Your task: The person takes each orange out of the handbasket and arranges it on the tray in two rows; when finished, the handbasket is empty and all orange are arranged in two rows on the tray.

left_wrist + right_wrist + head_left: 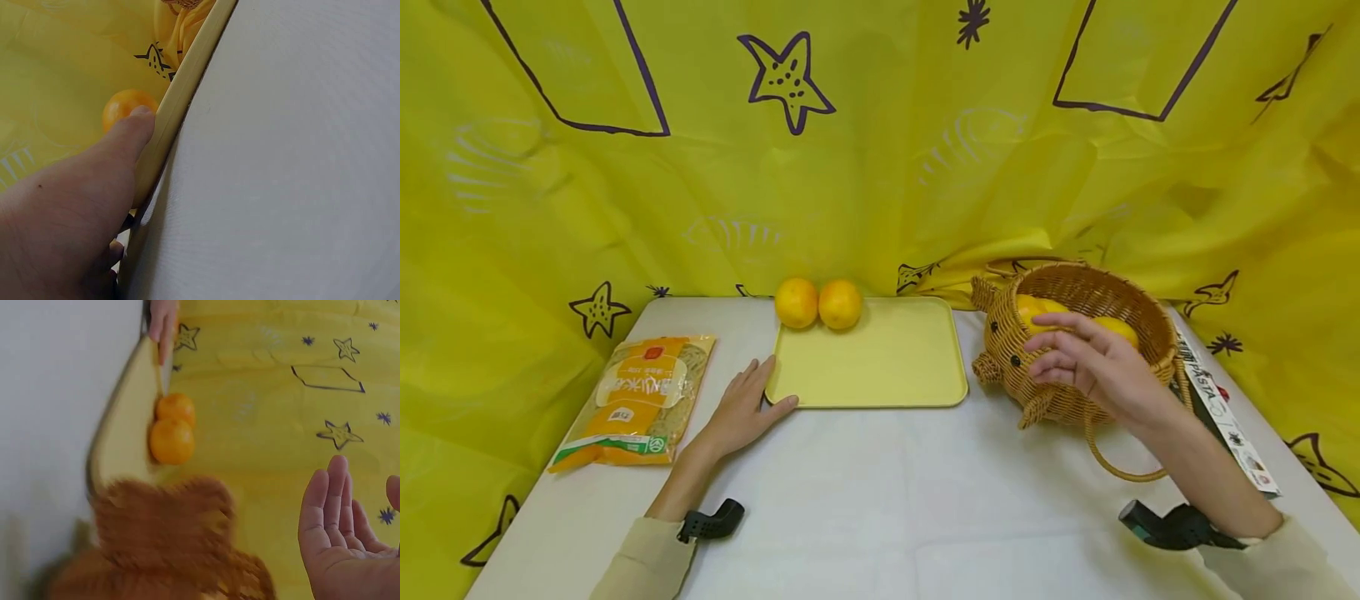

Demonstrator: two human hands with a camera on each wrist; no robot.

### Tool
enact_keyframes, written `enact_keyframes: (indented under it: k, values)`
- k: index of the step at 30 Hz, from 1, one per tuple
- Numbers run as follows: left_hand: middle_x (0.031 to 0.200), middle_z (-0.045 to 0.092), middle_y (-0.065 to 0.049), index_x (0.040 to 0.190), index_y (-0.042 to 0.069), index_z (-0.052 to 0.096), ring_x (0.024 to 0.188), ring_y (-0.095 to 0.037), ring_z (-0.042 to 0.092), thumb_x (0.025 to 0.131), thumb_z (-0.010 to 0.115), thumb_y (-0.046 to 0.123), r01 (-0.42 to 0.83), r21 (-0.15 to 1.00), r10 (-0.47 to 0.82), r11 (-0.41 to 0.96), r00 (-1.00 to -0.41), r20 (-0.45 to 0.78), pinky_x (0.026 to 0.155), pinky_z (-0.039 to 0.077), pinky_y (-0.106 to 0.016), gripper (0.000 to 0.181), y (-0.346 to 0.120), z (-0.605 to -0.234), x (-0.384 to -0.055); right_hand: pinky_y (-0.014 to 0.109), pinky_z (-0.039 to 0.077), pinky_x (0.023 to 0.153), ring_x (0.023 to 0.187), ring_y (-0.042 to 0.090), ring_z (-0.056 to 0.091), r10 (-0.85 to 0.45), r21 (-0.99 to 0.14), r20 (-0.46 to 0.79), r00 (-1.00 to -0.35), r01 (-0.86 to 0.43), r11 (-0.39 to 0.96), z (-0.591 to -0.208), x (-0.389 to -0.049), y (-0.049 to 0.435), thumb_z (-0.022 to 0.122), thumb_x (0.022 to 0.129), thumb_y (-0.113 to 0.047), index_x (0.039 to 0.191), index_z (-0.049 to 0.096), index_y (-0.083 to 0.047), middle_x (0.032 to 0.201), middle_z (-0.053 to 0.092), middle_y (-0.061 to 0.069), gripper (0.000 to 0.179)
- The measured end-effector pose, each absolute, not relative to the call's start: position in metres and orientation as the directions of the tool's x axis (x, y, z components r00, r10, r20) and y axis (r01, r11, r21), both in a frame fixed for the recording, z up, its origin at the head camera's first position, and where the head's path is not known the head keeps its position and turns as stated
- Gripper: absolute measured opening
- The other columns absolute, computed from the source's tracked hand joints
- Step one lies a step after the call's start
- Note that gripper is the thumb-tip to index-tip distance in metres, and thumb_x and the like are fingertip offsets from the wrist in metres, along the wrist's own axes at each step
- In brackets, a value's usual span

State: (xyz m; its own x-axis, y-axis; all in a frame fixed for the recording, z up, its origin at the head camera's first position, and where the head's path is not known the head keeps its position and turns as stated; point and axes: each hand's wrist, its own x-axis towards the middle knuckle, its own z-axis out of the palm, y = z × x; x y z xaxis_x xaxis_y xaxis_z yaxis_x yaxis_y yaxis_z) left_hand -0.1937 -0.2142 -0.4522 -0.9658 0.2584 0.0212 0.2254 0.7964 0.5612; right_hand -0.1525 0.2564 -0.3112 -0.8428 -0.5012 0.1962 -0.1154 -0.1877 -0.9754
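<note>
A: ok so where's the tray (880,362) on your feed?

B: from my remote seat, it's by the far edge of the worktop (887,483), roughly midway along. One orange (796,302) sits in its far left corner, and a second orange (840,305) is right beside it on the tray's far edge.

A: and the hands, got a grip on anything?

B: nope, both loose. The person's left hand (747,411) lies at the tray's near left corner, fingers stretched by the left edge, thumb touching the near one. The right hand (1097,367) hovers over the wicker pig basket (1063,405), fingers lightly bent around thin air.

A: what's in the basket?

B: yellow fruity things (1036,310), partly behind that hand, so I can't tell what kind. It's towards the worktop's far right corner, snout facing the tray, and pretty blurry on my right wrist cam.

A: anything else?

B: an orange-printed food bag (640,392) near the left edge, a PASTA pack (1228,417) along the right edge, partly behind the basket. Yellow cloth (880,192) with starfish doodles hangs beyond the far edge.
</note>
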Motion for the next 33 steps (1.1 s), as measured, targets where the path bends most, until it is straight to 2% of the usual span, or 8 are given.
enact_keyframes:
  k: [7,9,14,16,18,21,28,33]
  values:
    - [0.160,0.019,-0.023,0.155,0.002,0.015,0.149,-0.043,0.011,0.093,0.056,0.052,0.224,0.554,0.254,0.802,-0.967,0.023,0.121,0.007,-0.059,0.089,-0.216,-0.452,-0.195,0.029,0.059,0.082,0.092,0.020,0.069,-0.453,-0.952,0.186,-0.872,-0.046,-0.303,-0.260,-0.201,0.289,0.033,0.106,-0.010,0.122,0.059,-0.003,0.109,0.069,0.008,0.032]
    - [0.161,0.019,-0.023,0.155,0.002,0.015,0.149,-0.043,0.011,0.093,0.055,0.053,0.223,0.551,0.251,0.804,-0.968,0.025,0.121,0.007,-0.059,0.089,-0.216,-0.452,-0.196,0.027,0.059,0.080,0.091,0.019,0.069,-0.398,-0.977,0.175,-0.900,-0.109,-0.183,-0.252,-0.215,0.294,0.040,0.104,-0.013,0.121,0.061,-0.005,0.108,0.069,0.006,0.028]
    - [0.161,0.018,-0.023,0.155,0.002,0.016,0.149,-0.043,0.010,0.093,0.056,0.053,0.207,0.555,0.240,0.805,-0.971,0.014,0.121,0.009,-0.060,0.090,-0.217,-0.451,-0.195,0.020,0.058,0.078,0.091,0.006,0.069,-0.301,-0.909,0.107,-0.948,-0.216,0.356,-0.250,-0.251,0.301,0.050,0.101,-0.022,0.117,0.063,-0.017,0.106,0.068,-0.011,0.021]
    - [0.160,0.018,-0.023,0.155,0.002,0.016,0.149,-0.043,0.011,0.093,0.056,0.053,0.205,0.561,0.241,0.802,-0.971,0.011,0.120,0.009,-0.061,0.090,-0.217,-0.451,-0.194,0.020,0.058,0.079,0.092,0.005,0.069,-0.311,-0.892,0.093,-0.946,-0.218,0.395,-0.249,-0.263,0.305,0.050,0.102,-0.023,0.116,0.063,-0.018,0.106,0.068,-0.012,0.020]
    - [0.160,0.019,-0.023,0.155,0.002,0.016,0.149,-0.043,0.011,0.093,0.056,0.053,0.208,0.562,0.242,0.801,-0.970,0.014,0.120,0.009,-0.061,0.089,-0.217,-0.451,-0.193,0.021,0.058,0.079,0.092,0.007,0.069,-0.331,-0.926,0.102,-0.938,-0.212,0.314,-0.247,-0.274,0.310,0.050,0.101,-0.020,0.115,0.064,-0.014,0.105,0.069,-0.009,0.021]
    - [0.160,0.019,-0.023,0.155,0.002,0.016,0.149,-0.043,0.011,0.093,0.057,0.052,0.211,0.560,0.242,0.801,-0.970,0.019,0.121,0.009,-0.060,0.089,-0.216,-0.452,-0.193,0.023,0.058,0.081,0.093,0.009,0.069,-0.387,-0.939,0.102,-0.916,-0.217,0.267,-0.245,-0.287,0.319,0.049,0.102,-0.019,0.117,0.063,-0.009,0.106,0.069,-0.005,0.023]
    - [0.160,0.019,-0.023,0.155,0.002,0.016,0.149,-0.043,0.011,0.093,0.056,0.054,0.219,0.565,0.250,0.796,-0.968,0.023,0.121,0.008,-0.060,0.090,-0.212,-0.454,-0.194,0.026,0.057,0.088,0.102,0.010,0.067,-0.507,-0.885,-0.013,-0.862,-0.226,0.407,-0.265,-0.302,0.345,0.040,0.105,-0.017,0.125,0.059,-0.016,0.113,0.067,-0.011,0.028]
    - [0.160,0.019,-0.023,0.155,0.002,0.016,0.149,-0.044,0.011,0.093,0.056,0.052,0.216,0.560,0.248,0.800,-0.969,0.019,0.120,0.009,-0.061,0.089,-0.213,-0.453,-0.193,0.027,0.053,0.099,0.121,0.007,0.059,-0.720,-0.933,-0.128,-0.682,-0.164,0.321,-0.277,-0.309,0.358,0.028,0.107,-0.011,0.143,0.043,-0.012,0.135,0.057,-0.009,0.039]
